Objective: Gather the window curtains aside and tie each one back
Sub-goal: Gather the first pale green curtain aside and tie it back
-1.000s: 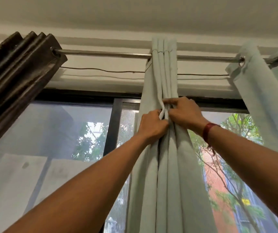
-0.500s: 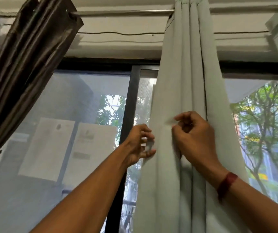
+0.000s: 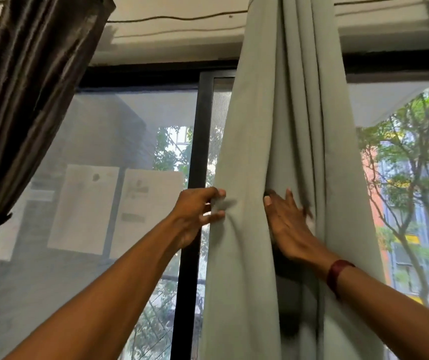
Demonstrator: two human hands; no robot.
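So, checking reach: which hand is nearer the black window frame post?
Left. The left hand overlaps the black post; the right hand lies across the curtain folds.

Pale green curtain (image 3: 281,131) bunched in vertical folds mid-window; dark brown curtain (image 3: 23,100) gathered left.

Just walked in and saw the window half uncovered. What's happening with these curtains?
A person is bunching up the grey-green curtain in front of the window. The left hand pinches the curtain's left edge, while the right hand lies open, pressed into the folds. No tie is around this curtain yet. The dark brown curtain at the left already looks gathered and cinched low down.
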